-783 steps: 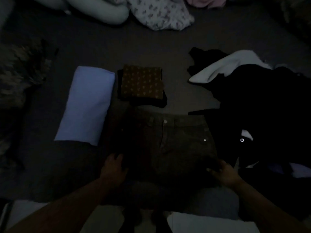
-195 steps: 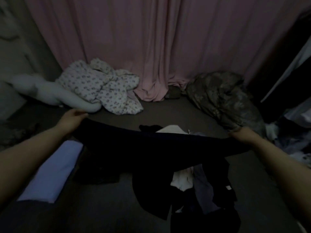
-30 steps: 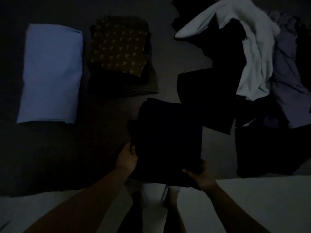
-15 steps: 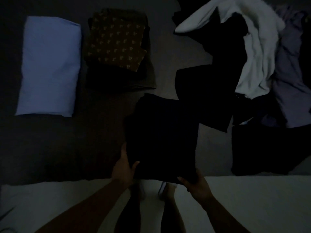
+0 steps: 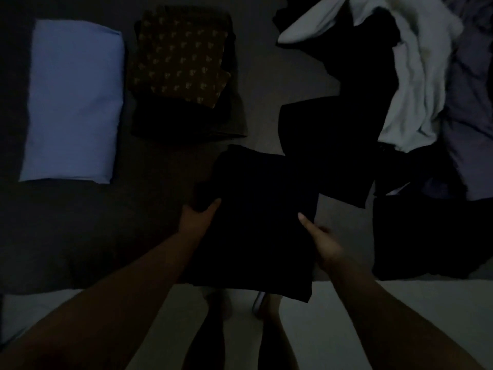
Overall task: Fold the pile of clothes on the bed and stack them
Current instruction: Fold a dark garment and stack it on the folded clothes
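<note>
A folded black garment [image 5: 261, 217] is held over the bed's near edge. My left hand [image 5: 196, 220] grips its left side, thumb on top and fingers underneath. My right hand [image 5: 321, 236] holds its right side with the thumb lying on top; the fingers are hidden below the cloth. Farther back on the bed sits a stack [image 5: 186, 84] with a brown patterned piece on top of dark folded ones. A folded light blue garment [image 5: 73, 100] lies to its left. The unfolded pile [image 5: 400, 89] of black, white and purple clothes spreads across the right.
The dark bed sheet [image 5: 88, 228] ends at a near edge, with pale floor [image 5: 333, 316] below it. My legs and feet [image 5: 240, 329] stand on the floor against the bed. The scene is very dim.
Both hands have slid farther forward along the sides of the folded black garment, and it has risen slightly off the bed. The folded stacks and the pile have not moved.
</note>
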